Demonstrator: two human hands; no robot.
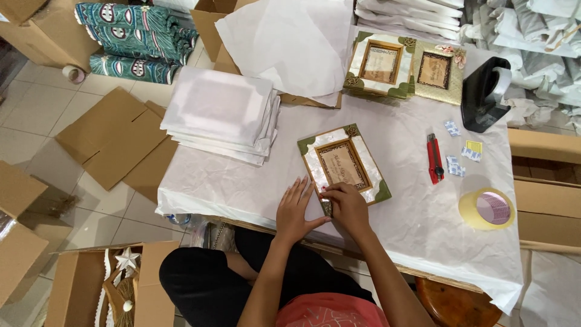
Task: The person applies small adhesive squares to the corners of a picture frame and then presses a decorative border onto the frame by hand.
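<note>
**Head view: both hands at near corner of picture frame**

Far left on the floor: flat cardboard sheets [115, 136], plus an open box [100, 284] with a white star ornament inside. Left end of the paper-covered table [423, 230]: stack of white wrapped bundles [221, 112].

Centre: shell-inlaid picture frame [343, 163] lies flat and tilted, green corners. Left hand [295, 209] flat on the paper, fingers spread, fingertips touching the frame's near-left edge, holding nothing. Right hand [347, 206] sits on the frame's near corner, fingers curled in a narrow pinch on it; can't tell whether anything small is between them.

Right of the frame: red box cutter [434, 158], small sachets beside it, yellow tape roll [487, 209] near the edge. Back right: two more frames [405, 66], black tape dispenser [484, 94].
</note>
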